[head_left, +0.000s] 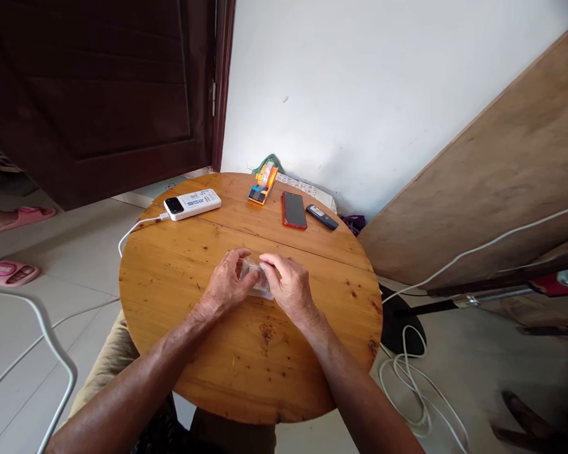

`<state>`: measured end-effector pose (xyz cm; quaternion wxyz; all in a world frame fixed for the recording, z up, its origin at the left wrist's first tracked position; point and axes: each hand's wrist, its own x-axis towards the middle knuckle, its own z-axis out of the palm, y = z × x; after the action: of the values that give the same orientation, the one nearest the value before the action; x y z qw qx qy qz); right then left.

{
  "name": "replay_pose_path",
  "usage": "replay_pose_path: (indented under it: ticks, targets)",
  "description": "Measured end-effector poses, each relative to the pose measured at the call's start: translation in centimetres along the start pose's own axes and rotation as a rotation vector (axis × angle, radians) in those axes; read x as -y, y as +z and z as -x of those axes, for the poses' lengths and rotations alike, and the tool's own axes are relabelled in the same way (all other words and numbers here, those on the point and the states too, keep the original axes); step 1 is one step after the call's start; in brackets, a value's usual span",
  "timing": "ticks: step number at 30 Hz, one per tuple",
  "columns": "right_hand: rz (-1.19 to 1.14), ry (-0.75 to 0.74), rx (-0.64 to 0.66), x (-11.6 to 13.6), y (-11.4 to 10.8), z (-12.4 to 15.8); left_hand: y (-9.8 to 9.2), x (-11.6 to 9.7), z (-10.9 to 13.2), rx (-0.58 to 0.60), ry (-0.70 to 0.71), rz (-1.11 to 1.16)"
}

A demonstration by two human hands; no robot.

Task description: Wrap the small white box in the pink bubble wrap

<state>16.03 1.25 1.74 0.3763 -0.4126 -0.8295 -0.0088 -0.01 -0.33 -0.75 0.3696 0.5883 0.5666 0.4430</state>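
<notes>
In the head view, a small clear plastic bag [261,287] lies at the middle of the round wooden table, between my hands. What is inside it is too small and covered to make out. My left hand [225,282] curls round the bag's left side, its thumb pressing on the plastic. From the right, my right hand [288,284] pinches the bag's upper right edge between thumb and fingers. Both hands partly cover the bag.
Toward the table's [246,366] far side are a white power bank [196,203] with a cable, an orange tape dispenser [264,183], a red-cased phone [294,210] and a dark handheld device [322,217]. A person's feet in pink slippers [12,272] are at left. Loose cable [423,403] coils on the floor.
</notes>
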Motion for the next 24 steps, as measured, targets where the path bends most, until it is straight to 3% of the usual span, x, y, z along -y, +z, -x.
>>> replay_pose_path:
  ticks: [10, 17, 24]
  targets:
    - [0.055, -0.066, -0.028, -0.2, -0.1, -0.5, -0.5, -0.2, 0.3, 0.09, -0.036, 0.12]
    - [0.168, -0.221, 0.104, 1.0, -1.6, -0.3, -0.4, 0.1, 0.2, 0.099, -0.03, 0.176]
    - [0.285, -0.302, 0.247, 1.8, -2.9, 2.5, -0.7, 0.4, 0.0, 0.146, -0.054, 0.289]
